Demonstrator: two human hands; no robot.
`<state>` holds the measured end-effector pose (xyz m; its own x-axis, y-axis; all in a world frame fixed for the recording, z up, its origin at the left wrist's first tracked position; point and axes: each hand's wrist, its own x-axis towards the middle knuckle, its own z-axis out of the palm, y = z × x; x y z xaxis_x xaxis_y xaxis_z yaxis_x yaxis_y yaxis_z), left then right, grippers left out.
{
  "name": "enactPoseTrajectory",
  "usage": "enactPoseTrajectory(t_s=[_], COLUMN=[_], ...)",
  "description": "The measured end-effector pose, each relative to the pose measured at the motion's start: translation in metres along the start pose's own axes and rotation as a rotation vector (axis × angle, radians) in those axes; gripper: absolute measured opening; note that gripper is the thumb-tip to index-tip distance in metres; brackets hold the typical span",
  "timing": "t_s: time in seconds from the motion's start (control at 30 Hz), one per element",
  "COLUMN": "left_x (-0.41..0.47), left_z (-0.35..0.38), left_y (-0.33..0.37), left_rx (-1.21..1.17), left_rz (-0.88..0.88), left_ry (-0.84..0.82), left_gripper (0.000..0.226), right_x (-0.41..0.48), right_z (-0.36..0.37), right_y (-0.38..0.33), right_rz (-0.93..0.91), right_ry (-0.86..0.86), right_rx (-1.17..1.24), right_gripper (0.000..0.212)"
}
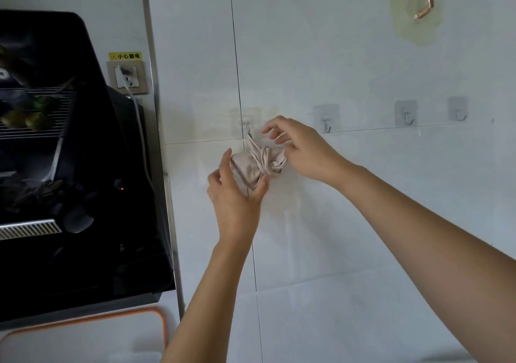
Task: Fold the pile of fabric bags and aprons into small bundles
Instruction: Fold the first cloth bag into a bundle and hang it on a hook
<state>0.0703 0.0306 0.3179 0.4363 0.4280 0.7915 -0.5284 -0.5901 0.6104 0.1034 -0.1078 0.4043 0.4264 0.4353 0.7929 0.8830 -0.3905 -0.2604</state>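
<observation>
A small beige fabric bundle (252, 164), tied round with its own strap, is held up against the white tiled wall. My left hand (234, 192) grips the bundle from below, thumb on its right side and fingers on its left. My right hand (301, 144) holds the bundle's right end and pinches a loop of the strap (279, 138) near a clear adhesive wall hook (245, 123). One strap end runs up to that hook; whether it hangs on it is hard to tell.
Three more clear adhesive hooks (326, 119) line the wall to the right, and a copper hook (424, 6) sits higher up. A black range hood (69, 167) fills the left, beside a wall socket (127, 77) with a white cable. An orange-rimmed white board (156, 323) lies at the bottom left.
</observation>
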Motion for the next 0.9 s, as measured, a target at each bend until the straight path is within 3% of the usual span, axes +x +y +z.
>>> enactPoseTrajectory(t_s=[0.43,0.67,0.9], left_x=[-0.007,-0.004,0.010], left_z=[-0.010,-0.009,-0.016], left_y=[-0.003,0.006,0.014], left_rx=[0.030,-0.044,0.029], left_rz=[-0.045,-0.043,-0.055], left_ry=[-0.020,-0.044,-0.113], left_gripper=[0.097,0.080,0.074], right_x=[-0.057,-0.044,-0.009], right_z=[-0.004,-0.003,0.007], right_y=[0.019,0.014,0.018], right_rz=[0.100,0.151,0.238], right_ry=[0.015,0.064,-0.023], right_rx=[0.045,0.227,0.330], right_gripper=[0.048,0.035,0.029])
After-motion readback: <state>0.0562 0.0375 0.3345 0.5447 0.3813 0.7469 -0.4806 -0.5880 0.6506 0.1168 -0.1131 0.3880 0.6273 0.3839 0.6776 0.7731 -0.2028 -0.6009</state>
